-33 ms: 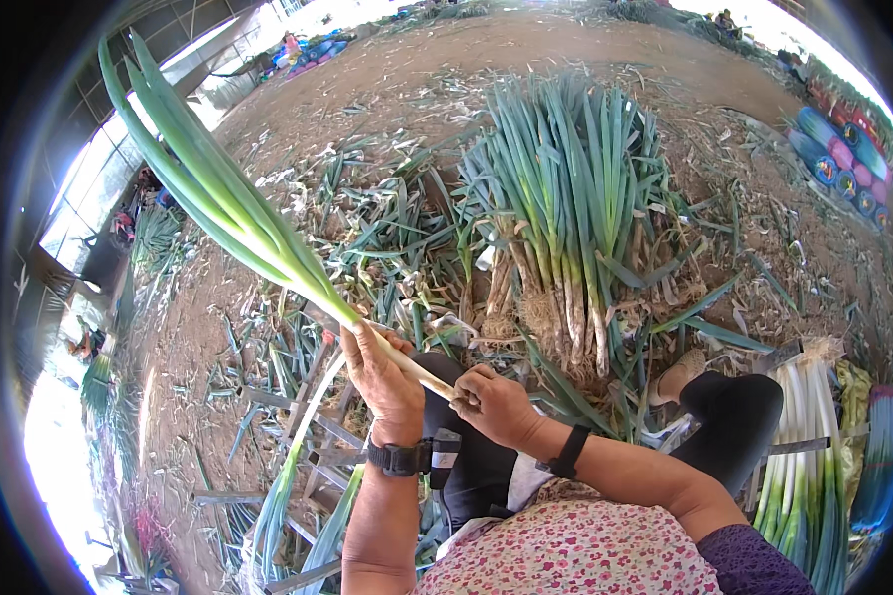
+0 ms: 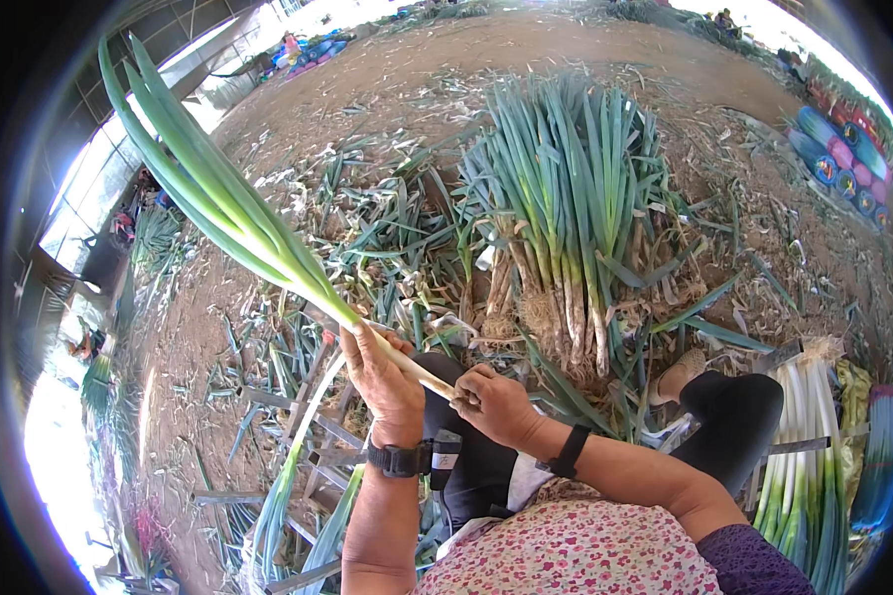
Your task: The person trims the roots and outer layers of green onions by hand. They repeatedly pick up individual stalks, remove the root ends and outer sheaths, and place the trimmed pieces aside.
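A long green onion (image 2: 258,233) slants across in front of me, its leaves fanned up to the far left and its white stalk toward my lap. My left hand (image 2: 385,382) is closed around the stalk. At the lower, root end, the fingers of my right hand (image 2: 491,402) are curled and pinch the brownish tip; the roots are mostly hidden by them. On the ground ahead lies a pile of untrimmed green onions (image 2: 575,188) with dirty roots toward me. Clean white-stalked green onions (image 2: 802,436) lie in a bundle at my right.
Cut leaves (image 2: 397,223) litter the ground around the pile. A metal frame (image 2: 332,426) with a few onions across it stands left of my legs. Blue and pink rolls (image 2: 843,159) lie at the far right. A blue bundle (image 2: 878,446) sits beside the clean onions.
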Demonstrator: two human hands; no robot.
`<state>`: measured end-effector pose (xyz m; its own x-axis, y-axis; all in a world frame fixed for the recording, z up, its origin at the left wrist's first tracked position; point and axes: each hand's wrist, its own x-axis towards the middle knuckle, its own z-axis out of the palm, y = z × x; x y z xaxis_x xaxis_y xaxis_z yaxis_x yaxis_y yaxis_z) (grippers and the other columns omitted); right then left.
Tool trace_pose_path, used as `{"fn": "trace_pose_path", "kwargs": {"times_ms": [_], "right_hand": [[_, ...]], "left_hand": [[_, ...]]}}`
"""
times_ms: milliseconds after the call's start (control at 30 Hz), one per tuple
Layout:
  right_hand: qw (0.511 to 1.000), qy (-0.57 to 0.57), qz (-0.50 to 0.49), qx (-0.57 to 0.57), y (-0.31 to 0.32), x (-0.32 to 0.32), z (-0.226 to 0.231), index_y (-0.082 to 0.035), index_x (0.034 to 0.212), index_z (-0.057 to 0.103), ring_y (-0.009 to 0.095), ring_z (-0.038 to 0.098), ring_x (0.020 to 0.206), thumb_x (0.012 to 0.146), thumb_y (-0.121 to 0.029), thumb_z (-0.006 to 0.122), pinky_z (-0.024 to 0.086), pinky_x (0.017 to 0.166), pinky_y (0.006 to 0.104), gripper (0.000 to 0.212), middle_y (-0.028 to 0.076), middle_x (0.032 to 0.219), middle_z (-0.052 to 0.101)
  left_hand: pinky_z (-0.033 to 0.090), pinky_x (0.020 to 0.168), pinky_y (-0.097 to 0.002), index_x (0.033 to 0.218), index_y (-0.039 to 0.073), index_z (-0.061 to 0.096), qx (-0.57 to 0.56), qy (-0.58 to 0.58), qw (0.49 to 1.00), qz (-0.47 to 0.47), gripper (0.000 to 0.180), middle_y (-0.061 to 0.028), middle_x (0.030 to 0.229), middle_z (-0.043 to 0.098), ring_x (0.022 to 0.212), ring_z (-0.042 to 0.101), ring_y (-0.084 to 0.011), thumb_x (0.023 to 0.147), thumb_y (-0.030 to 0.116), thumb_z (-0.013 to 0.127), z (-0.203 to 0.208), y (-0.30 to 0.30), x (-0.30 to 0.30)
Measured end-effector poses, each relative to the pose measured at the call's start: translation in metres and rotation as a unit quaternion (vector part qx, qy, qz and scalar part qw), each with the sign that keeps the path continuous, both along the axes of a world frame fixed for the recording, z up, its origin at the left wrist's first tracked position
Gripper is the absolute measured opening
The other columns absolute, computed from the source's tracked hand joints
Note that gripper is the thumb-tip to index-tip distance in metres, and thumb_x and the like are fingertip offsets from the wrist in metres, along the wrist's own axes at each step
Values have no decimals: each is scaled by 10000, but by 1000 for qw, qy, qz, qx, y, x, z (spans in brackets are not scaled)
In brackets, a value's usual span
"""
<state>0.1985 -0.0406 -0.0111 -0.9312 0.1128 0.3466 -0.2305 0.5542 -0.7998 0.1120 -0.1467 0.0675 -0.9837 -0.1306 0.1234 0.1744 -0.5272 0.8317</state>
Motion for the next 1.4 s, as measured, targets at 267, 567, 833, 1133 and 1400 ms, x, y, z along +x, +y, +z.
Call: {"fn": "trace_pose_path", "kwargs": {"times_ms": [267,567,833,1133,1400], "right_hand": [[995,33,11,91,-3,-3,4,-92,833,571,270,624,704,733,-137,692,515,596,370,163,63,801,581],[984,28,171,43,29,33,-14,-109,794,541,266,628,760,747,-130,649,510,602,359,119,50,906,609],[956,-164,110,217,99,76,-57,-98,914,662,330,644,778,796,-220,632,511,666,425,172,125,839,648],[1000,8,-19,20,-4,1,7,-107,861,609,276,627,684,780,-220,698,512,592,372,165,59,794,601],[997,32,-30,66,-5,-3,-2,-107,844,598,275,617,664,782,-193,703,511,573,377,149,54,784,589]], "left_hand": [[418,574,-208,1182,113,504,-23,1,999,28,290,28,795,439,665,446,-56,967,305,535,-3,0,1],[414,559,-205,1195,112,493,-36,-23,997,69,313,26,784,430,645,449,-62,957,306,555,-6,-7,-22],[462,603,-223,1176,34,468,-85,31,995,43,273,-30,935,415,705,455,-104,1006,245,433,-10,-20,-22],[485,629,-259,1357,34,360,-555,346,723,223,410,-96,979,467,747,494,-154,971,113,474,-13,-34,-13],[463,662,-254,1310,15,376,-369,202,904,82,345,-72,1025,446,758,478,-143,996,144,435,-30,-37,-11]]}}
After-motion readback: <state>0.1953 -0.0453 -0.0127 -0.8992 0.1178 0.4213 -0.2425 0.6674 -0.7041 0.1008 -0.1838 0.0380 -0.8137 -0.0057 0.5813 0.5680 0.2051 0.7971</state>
